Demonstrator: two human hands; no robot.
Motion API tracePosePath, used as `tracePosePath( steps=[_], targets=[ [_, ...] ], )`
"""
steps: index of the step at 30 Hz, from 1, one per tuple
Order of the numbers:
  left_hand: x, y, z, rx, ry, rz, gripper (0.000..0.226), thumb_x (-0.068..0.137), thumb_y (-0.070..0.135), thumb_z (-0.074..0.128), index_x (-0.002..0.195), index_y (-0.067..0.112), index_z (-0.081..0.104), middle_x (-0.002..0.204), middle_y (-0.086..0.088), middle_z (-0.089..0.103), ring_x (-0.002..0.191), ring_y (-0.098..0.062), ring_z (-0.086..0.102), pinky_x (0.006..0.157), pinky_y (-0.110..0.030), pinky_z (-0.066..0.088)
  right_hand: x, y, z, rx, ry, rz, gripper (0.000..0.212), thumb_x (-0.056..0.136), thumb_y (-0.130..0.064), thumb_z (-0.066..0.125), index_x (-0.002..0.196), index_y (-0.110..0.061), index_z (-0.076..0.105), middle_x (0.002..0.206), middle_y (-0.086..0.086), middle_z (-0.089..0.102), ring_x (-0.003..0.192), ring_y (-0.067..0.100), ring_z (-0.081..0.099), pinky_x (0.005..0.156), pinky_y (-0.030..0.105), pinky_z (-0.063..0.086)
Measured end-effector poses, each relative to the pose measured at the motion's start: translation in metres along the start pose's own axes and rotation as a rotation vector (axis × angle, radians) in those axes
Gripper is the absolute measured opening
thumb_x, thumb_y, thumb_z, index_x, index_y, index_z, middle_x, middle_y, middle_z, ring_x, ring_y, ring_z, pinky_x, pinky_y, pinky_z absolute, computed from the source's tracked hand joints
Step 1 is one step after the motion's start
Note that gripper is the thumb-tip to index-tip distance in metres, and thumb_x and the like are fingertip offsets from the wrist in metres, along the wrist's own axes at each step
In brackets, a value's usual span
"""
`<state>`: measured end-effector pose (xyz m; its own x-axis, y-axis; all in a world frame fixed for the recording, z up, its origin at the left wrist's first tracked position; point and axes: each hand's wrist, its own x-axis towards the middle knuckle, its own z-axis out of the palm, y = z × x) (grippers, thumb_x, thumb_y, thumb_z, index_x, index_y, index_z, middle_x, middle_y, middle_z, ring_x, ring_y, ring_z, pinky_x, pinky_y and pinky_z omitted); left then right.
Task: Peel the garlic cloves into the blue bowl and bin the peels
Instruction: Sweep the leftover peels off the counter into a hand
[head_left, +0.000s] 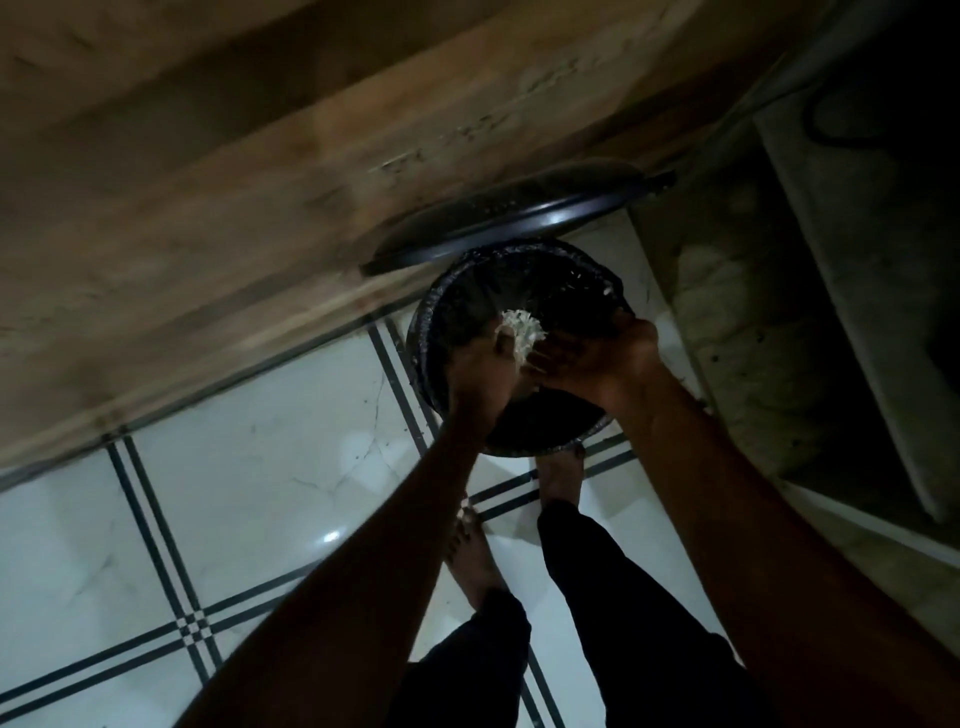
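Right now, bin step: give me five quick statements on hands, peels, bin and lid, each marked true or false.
1. Both hands, left hand and right hand, are over the open bin. True.
2. The garlic peels lie on the floor tiles. False: they sit between the two hands, above the bin.
3. The bin lid is shut. False: it stands raised behind the bin.
4. The bin has a dark liner. True.
5. The person wears shoes. False: the feet are bare.

Bin interior dark, hands-blocked
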<state>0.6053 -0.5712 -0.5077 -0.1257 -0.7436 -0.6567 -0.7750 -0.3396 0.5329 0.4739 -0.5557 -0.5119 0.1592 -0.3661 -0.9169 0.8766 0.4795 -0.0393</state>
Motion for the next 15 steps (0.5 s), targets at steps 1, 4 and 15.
tracePosePath(
  steps=[1,4,15],
  targets=[
    [-0.007,0.007,0.002,-0.078,0.026,0.063,0.042,0.112,0.035,0.035,0.149,0.02,0.051,0.146,-0.009,0.058,0.128,-0.017,0.054,0.105,-0.031,0.04,-0.004,0.001,0.005,0.027,0.018,-0.031,0.092,0.085,-0.063,0.054,0.159,-0.013,0.032,0.136,0.03,0.058,0.147,0.043,0.036,0.11,0.058,0.039],
    [-0.029,0.015,0.01,-0.113,-0.108,0.206,0.044,0.113,0.029,0.037,0.154,0.016,0.045,0.158,-0.009,0.046,0.145,-0.021,0.04,0.121,-0.019,0.02,-0.021,-0.007,0.023,-0.057,0.063,-0.077,0.064,0.105,-0.045,0.033,0.155,-0.006,0.038,0.155,0.021,0.044,0.148,0.037,0.036,0.112,0.044,0.037],
    [-0.059,0.046,-0.046,-0.177,0.211,0.123,0.028,0.105,0.025,0.055,0.126,0.018,0.073,0.124,-0.007,0.073,0.116,-0.026,0.067,0.092,-0.026,0.047,-0.075,-0.003,0.037,-0.539,0.226,-0.213,0.029,0.108,-0.028,0.042,0.102,-0.007,0.061,0.09,0.011,0.058,0.075,0.024,0.058,0.094,0.043,0.054]
  ],
)
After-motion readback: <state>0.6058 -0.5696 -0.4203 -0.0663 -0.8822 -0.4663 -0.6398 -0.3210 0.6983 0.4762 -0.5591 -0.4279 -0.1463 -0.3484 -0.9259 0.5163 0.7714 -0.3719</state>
